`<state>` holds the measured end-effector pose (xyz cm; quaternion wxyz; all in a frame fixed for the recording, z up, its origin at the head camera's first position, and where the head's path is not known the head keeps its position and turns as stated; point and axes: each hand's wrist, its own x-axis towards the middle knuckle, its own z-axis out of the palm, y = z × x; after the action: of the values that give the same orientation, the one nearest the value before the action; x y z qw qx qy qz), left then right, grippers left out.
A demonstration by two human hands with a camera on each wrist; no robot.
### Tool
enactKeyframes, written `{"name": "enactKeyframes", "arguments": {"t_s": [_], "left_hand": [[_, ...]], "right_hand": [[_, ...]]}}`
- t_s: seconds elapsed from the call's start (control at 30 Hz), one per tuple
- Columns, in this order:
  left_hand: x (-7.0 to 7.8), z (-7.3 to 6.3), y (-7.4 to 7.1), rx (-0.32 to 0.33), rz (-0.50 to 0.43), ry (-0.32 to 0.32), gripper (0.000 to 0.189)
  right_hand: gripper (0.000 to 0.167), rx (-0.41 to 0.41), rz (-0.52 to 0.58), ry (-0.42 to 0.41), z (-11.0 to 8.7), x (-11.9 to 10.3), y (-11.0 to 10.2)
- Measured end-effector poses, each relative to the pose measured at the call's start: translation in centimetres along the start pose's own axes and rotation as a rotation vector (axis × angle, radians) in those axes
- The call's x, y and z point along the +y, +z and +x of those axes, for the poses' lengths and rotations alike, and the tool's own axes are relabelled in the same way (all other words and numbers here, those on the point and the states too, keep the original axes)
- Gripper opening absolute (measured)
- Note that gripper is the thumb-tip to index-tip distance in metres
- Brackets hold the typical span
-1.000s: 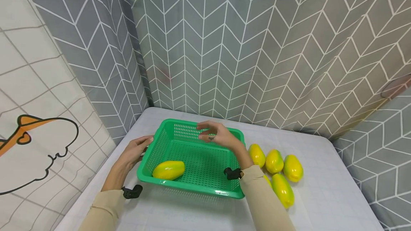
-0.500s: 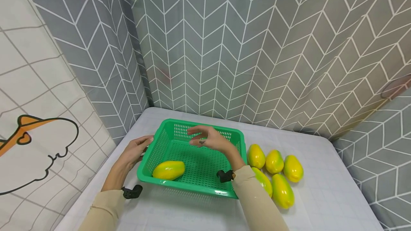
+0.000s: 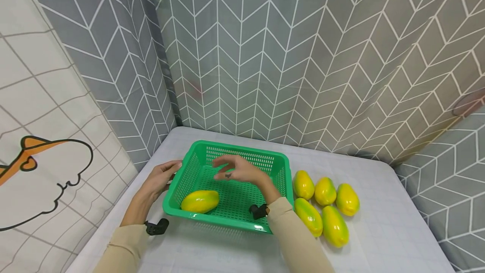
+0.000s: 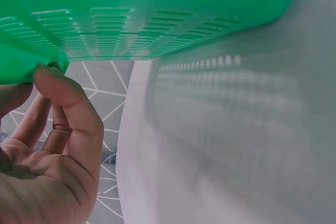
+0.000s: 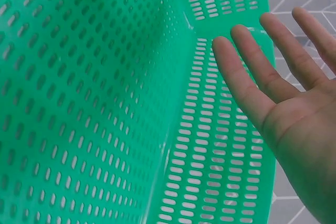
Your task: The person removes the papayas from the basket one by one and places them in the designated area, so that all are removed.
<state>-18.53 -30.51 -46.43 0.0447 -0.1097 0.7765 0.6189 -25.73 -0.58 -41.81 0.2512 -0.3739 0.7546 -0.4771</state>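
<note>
A green perforated plastic basket (image 3: pixel 235 197) stands on the white-covered table. At its left rim is my left hand (image 3: pixel 159 178), and the left wrist view shows this hand's (image 4: pixel 68 108) thumb and curled fingers gripping the edge. My right hand (image 3: pixel 240 169) hovers over the basket's interior, holding nothing. Seen from the right wrist, its fingers (image 5: pixel 247 77) are spread and fairly straight. One yellow-green papaya (image 3: pixel 200 201) lies in the near left corner of the basket; only its end shows in the right wrist view.
Several more papayas, among them a near one (image 3: pixel 335 226) and a far right one (image 3: pixel 347 199), lie grouped on the table right of the basket. Patterned grey curtains (image 3: pixel 235 54) hang behind the table (image 3: pixel 394 222), and a white printed cloth (image 3: pixel 49 96) hangs at the left.
My right hand has moved left and slightly toward me over the basket, its forearm uncovering a papaya beside the basket's right side. The left hand, basket and papayas stay in place.
</note>
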Motion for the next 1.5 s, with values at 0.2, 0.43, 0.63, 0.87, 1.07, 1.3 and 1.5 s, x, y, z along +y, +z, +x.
{"name": "enactKeyframes", "arguments": {"t_s": [0.2,0.43,0.63,0.87,1.07,1.3,1.5], "left_hand": [[-0.1,0.0,-0.1,-0.007,-0.009,-0.004,0.062],[0.1,0.0,-0.1,-0.009,-0.01,-0.003,0.062],[0.1,-0.1,-0.1,-0.008,-0.018,0.0,0.06],[0.0,0.0,0.0,-0.009,-0.01,0.002,0.062],[-0.1,0.1,-0.1,-0.015,-0.019,-0.005,0.062],[-0.1,0.1,0.0,-0.018,-0.031,-0.003,0.061],[-0.2,0.1,0.1,-0.015,-0.027,0.002,0.059]], "right_hand": [[0.054,-0.033,-0.02,0.008,0.5,0.1,0.7],[0.057,-0.11,-0.082,0.024,1.2,0.3,1.6],[0.057,-0.13,-0.114,0.034,1.6,0.3,2.2],[0.059,-0.168,-0.101,0.072,2.1,0.3,2.8],[0.062,-0.212,-0.122,0.099,2.5,0.2,3.2],[0.062,-0.248,-0.136,0.129,3.4,0.5,3.7],[0.06,-0.274,-0.193,0.135,4.1,0.4,4.1]]}}
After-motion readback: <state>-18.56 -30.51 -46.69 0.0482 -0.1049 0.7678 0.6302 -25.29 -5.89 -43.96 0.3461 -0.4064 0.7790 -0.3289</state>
